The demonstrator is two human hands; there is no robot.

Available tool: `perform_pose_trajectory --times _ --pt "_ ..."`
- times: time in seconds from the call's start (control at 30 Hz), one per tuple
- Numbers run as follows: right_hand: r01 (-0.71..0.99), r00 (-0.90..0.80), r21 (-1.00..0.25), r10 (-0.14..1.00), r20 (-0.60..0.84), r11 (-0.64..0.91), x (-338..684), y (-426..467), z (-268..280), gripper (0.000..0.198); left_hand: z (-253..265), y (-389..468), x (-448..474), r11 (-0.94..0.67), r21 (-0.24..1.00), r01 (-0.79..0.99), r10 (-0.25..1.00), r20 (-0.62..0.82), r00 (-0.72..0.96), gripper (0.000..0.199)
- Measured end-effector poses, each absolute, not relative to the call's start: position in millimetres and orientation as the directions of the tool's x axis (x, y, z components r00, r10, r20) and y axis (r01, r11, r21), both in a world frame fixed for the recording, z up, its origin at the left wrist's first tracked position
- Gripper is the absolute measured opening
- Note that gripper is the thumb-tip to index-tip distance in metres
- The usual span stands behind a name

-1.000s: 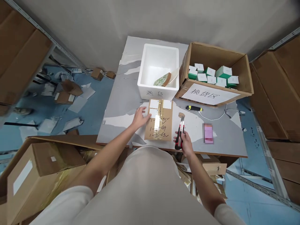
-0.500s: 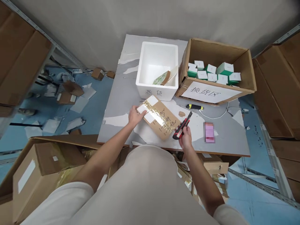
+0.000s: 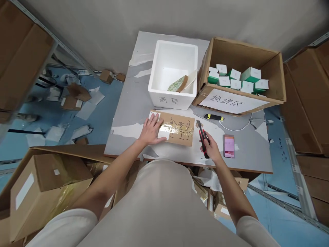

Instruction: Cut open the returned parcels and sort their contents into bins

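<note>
A small taped cardboard box (image 3: 180, 132) with handwritten numbers and a white label lies flat on the table (image 3: 128, 103). My left hand (image 3: 151, 130) rests on its left end, fingers spread over the label. To the right of the box, my right hand (image 3: 211, 145) is wrapped around a red and black utility knife (image 3: 203, 140), its blade end pointing away from me. The knife is apart from the box. Just beyond the blade is a small brown scrap, partly covered. A black and yellow cutter (image 3: 214, 117) lies farther back on the table.
Behind the box stands a white foam box (image 3: 172, 99) holding a green-patterned piece. Right of it, a large open carton (image 3: 246, 92) contains several green and white boxes (image 3: 250, 73). A phone (image 3: 228, 146) lies right of my right hand. Cartons (image 3: 51, 178) stand at the lower left.
The cardboard box has turned from a slant to lie straight across the table. My left hand has flattened onto it. My right hand and the utility knife have moved right, away from it.
</note>
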State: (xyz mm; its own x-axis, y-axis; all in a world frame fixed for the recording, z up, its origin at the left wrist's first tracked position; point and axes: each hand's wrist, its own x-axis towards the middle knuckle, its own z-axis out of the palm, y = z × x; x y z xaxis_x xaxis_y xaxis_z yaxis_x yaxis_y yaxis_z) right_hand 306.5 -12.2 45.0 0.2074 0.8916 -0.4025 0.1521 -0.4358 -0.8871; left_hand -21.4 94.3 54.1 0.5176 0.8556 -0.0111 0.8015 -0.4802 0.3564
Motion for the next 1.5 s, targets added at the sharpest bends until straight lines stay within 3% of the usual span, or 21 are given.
perform_pose_trajectory --times 0.1,0.2,0.4,0.73,0.9,1.0,1.13,1.27,1.5 --pt "0.195 0.189 -0.861 0.879 -0.437 -0.47 304 -37 42 0.07 53 96 -12 -0.531 0.283 0.799 0.815 -0.088 0.573 0.112" --pt "0.196 0.17 -0.861 0.881 -0.441 -0.469 299 -45 42 0.065 51 93 -8 -0.519 0.243 0.82 0.825 -0.11 0.554 0.121" --pt "0.177 0.223 -0.858 0.869 -0.442 -0.482 302 -46 51 0.066 51 93 -8 -0.507 0.218 0.834 0.832 -0.131 0.54 0.12" --pt "0.196 0.187 -0.823 0.844 -0.503 -0.533 300 -41 57 0.066 51 93 -8 -0.5 0.277 0.82 0.833 -0.103 0.543 0.118" --pt "0.363 0.194 -0.784 0.864 -0.465 -0.504 297 -40 67 0.062 53 93 -7 -0.486 0.255 0.836 0.839 -0.13 0.528 0.114" --pt "0.62 0.16 -0.684 0.915 -0.371 -0.385 289 -37 78 0.056 53 92 -6 -0.478 0.26 0.839 0.844 -0.126 0.521 0.113" --pt "0.915 0.105 -0.344 0.949 -0.298 -0.209 271 -29 97 0.054 51 92 -5 -0.46 0.286 0.841 0.854 -0.116 0.507 0.113" --pt "0.972 0.118 -0.151 0.929 -0.352 -0.181 256 -23 111 0.054 50 93 -4 -0.447 0.306 0.841 0.857 -0.125 0.501 0.114" --pt "0.988 0.106 -0.059 0.91 -0.4 -0.141 248 -35 122 0.054 48 94 -4 -0.438 0.311 0.843 0.857 -0.14 0.497 0.114"
